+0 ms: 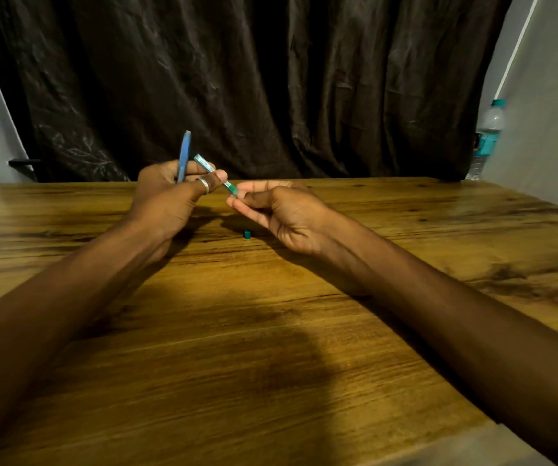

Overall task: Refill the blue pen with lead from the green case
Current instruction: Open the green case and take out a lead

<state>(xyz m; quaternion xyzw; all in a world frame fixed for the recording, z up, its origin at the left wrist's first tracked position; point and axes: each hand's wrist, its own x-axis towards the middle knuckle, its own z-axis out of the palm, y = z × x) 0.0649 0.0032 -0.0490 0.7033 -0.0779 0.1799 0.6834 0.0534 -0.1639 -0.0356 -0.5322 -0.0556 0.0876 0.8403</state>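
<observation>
My left hand (pixel 166 193) holds the blue pen (pixel 184 153) upright, its upper end poking above the fingers. The same hand's thumb and forefinger also pinch the slim green lead case (pixel 203 162), which slants down to the right. The case's lower end (pixel 232 189) meets the fingertips of my right hand (pixel 281 210), which are pinched together there. Whether a lead is between those fingertips is too small to tell. A small green cap (pixel 246 234) lies on the wooden table (pixel 270 348) below the hands.
A dark curtain (pixel 254 79) hangs behind the table's far edge. A clear water bottle with a teal cap (pixel 488 129) stands at the far right by a white wall. A black bracket (pixel 23 162) sticks out at the far left.
</observation>
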